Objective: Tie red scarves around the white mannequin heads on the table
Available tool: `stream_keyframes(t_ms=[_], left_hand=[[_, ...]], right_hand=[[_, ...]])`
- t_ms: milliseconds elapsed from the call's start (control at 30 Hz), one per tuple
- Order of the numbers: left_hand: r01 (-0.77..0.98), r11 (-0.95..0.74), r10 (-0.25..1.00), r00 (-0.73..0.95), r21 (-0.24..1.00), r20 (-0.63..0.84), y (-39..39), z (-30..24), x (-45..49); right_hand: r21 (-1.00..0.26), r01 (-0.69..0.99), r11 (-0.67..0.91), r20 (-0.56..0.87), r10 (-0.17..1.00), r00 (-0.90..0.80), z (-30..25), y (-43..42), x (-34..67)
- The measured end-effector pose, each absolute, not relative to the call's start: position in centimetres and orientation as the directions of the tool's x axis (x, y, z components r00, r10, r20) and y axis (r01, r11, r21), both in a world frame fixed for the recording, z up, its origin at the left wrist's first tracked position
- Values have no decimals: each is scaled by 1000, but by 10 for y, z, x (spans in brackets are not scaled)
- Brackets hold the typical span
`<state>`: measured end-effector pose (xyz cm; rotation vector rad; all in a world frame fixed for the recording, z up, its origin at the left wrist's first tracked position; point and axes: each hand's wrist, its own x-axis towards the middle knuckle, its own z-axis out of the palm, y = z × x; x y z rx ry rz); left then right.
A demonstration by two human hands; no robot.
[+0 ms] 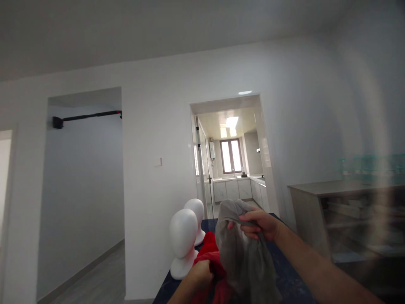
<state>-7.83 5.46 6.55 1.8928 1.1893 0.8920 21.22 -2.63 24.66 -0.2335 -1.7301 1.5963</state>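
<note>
My right hand (257, 224) is closed on the top of a grey cloth (245, 257) and holds it up so that it hangs down over a dark blue table (292, 280). My left hand (200, 275) is lower, its fingers closed in a red cloth (210, 253) that lies bunched on the table beside the grey one. Two white mannequin heads (183, 240) stand on the table just left of the cloths, one behind the other.
A grey shelf unit (319, 207) with blurred items stands at the right. Straight ahead a doorway opens into a white kitchen (236, 185). At the left is another opening with a black bar (87, 116) across its top.
</note>
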Motion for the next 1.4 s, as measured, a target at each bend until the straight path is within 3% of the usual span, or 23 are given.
stream_keyframes(t_ms=[100,233,300,400,533,633,833,933,1000,1100,1200,1400], left_hand=[[470,-363,921,314,805,231,38,88,-78],[277,-488,745,627,828,229,-9,110,-48],[184,-483,677,698,856,232,-31,111,-23],[65,-444,719,621,894,312,-42,101,11],[0,-462,833,343,887,434,-22,95,28],[-1,-478,844,277,878,459,-7,109,17],[-46,-321,799,523,946,296,-9,143,-18],[-93,-296,758,582,951,293,-7,146,-31],[-17,-320,772,574,947,271,-2,144,-37],[215,-363,825,527,907,205,9,138,-42],[362,-433,857,448,826,253,21,129,-43],[400,-435,891,320,807,322,30,105,-39]], right_hand=[[-938,-263,225,345,542,-766,251,-30,232],[-952,-215,219,300,516,-803,258,-35,245],[-958,-210,195,282,507,-814,264,-39,248],[-969,-176,171,237,470,-850,277,-47,254],[-969,-128,210,214,464,-860,304,-58,273],[-970,-5,241,137,534,-834,327,-65,299],[-898,396,195,-51,845,-532,352,-65,361],[-833,544,104,-119,926,-359,333,-50,378],[-810,579,98,-102,948,-303,307,-36,384],[-769,618,165,-27,957,-289,256,-14,389],[-706,693,149,-46,966,-254,199,-3,388],[-636,763,114,-73,976,-207,106,-9,367]])
